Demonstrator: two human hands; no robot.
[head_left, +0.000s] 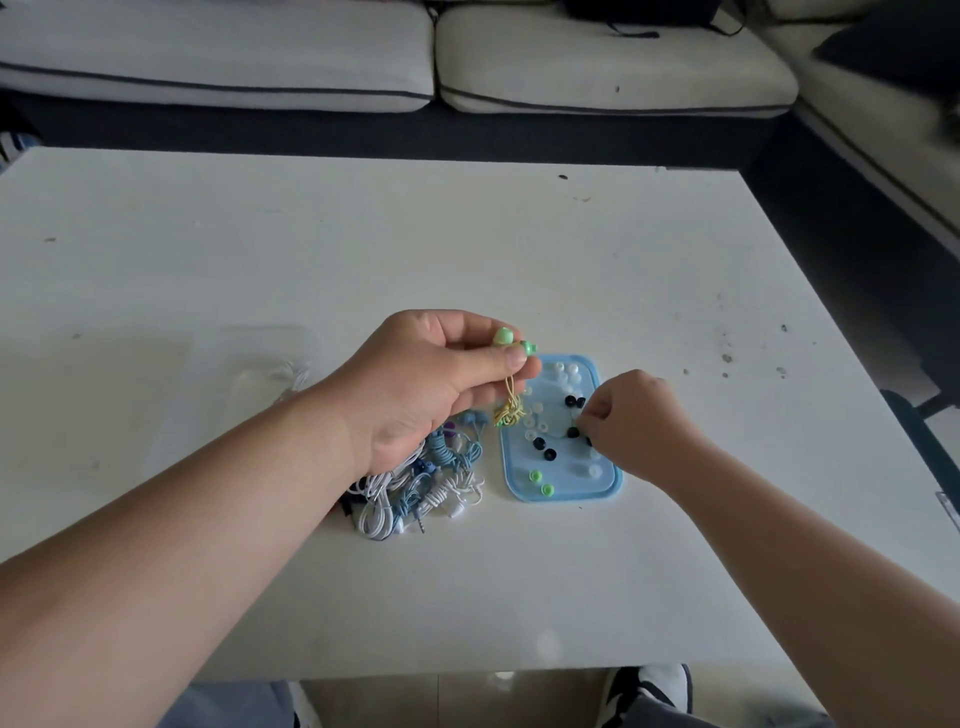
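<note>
**A:** Left hand (415, 384) up at centre frame, thumb and fingers pinching the pale green plastic earbud (505, 338). Its yellow-green coiled cord (509, 414) dangles over the light blue rectangular tray (571, 496).

**B:** Right hand (639, 421) just right of it, fingers curled down over the black rubber ear tips (570, 400). Pinching one? Can't tell, the knuckles hide it.

**A:** Tangled white and blue earphone cables (426, 488) lie partly under the left wrist, on the white table (311, 249).

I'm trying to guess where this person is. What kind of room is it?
Most likely a living room at home. A pale cushioned sofa runs behind a low white table, where the left hand holds a green earphone above a blue tray of ear tips.
</note>
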